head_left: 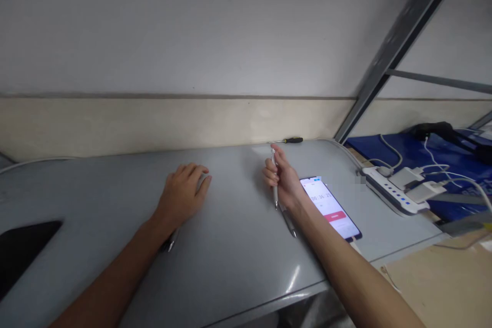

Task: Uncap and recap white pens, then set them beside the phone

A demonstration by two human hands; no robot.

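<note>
My right hand (282,177) is closed around a silver-white pen (275,192), held nearly upright with its tip down above the table. Another pen (289,223) lies on the grey tabletop (230,246) below my right wrist, its upper part hidden. On the left, my left hand (186,189) rests low over the table with its fingers curled round pens (171,242). Their clip ends, silver and black, stick out under the wrist, and a grey bit shows between thumb and forefinger. How many it holds is hidden.
A lit phone (334,210) showing a running timer lies beside my right forearm. Behind my right hand, a screwdriver (292,140) lies along the wall. A power strip (394,189) with chargers and cables stands at right. A black flat object (26,251) is at left.
</note>
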